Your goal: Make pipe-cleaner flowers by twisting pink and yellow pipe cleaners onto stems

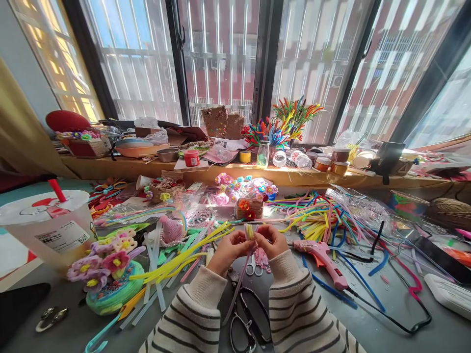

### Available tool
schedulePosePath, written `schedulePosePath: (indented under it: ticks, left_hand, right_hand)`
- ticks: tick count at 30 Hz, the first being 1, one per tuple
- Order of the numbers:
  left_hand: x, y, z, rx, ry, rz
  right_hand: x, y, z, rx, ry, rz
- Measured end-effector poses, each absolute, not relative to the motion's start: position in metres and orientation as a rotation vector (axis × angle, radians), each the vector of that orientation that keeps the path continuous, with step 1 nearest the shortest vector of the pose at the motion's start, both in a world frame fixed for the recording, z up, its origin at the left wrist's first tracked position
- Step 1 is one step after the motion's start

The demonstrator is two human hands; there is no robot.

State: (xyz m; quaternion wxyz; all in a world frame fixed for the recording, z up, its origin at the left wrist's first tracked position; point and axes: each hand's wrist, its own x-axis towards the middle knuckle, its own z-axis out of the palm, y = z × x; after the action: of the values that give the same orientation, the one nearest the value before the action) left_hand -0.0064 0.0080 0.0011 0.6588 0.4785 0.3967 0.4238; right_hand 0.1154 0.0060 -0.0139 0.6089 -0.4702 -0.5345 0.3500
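My left hand [231, 251] and my right hand [271, 241] meet above the middle of the table, their fingers pinched round a small bundle of pipe cleaner [249, 232] in pale purple and yellow. A pale purple strand [239, 287] hangs from it towards me. Black-handled scissors [246, 314] lie beneath my wrists, and small silver scissors [254, 266] rest just under my fingers beside pink scraps [262, 258]. Close to my right hand lies a pink glue gun [324, 260] with a black cord.
To the left stand a drink cup with a red straw [51, 230] and a green pot of fuzzy flowers [116, 289]. Yellow pipe cleaners [176, 260] and clear glue sticks [160, 294] lie nearby. A multicoloured pile [320, 220] spreads at the right. Jars line the windowsill [221, 171].
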Motion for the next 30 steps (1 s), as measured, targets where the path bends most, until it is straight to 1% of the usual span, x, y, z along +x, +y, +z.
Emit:
schedulePosePath:
  ticks: [3, 12, 16, 26, 30]
  left_hand:
    - [-0.006, 0.007, 0.002, 1.061, 0.881, 0.975]
    - [-0.005, 0.003, 0.008, 1.048, 0.832, 0.934]
    - [-0.004, 0.001, 0.011, 0.973, 0.869, 1.032]
    - [-0.007, 0.003, 0.012, 0.859, 0.988, 1.340]
    - [-0.010, 0.004, 0.013, 0.757, 0.997, 1.398]
  right_hand:
    - [0.115, 0.007, -0.014, -1.035, -1.206, 0.869]
    - [0.117, 0.007, -0.012, -1.000, -1.169, 0.873]
    - [0.118, 0.008, -0.013, -0.984, -1.120, 0.928]
    - [0.121, 0.003, -0.015, -1.095, -1.244, 0.867]
    - [0.118, 0.004, -0.020, -1.111, -1.263, 0.935]
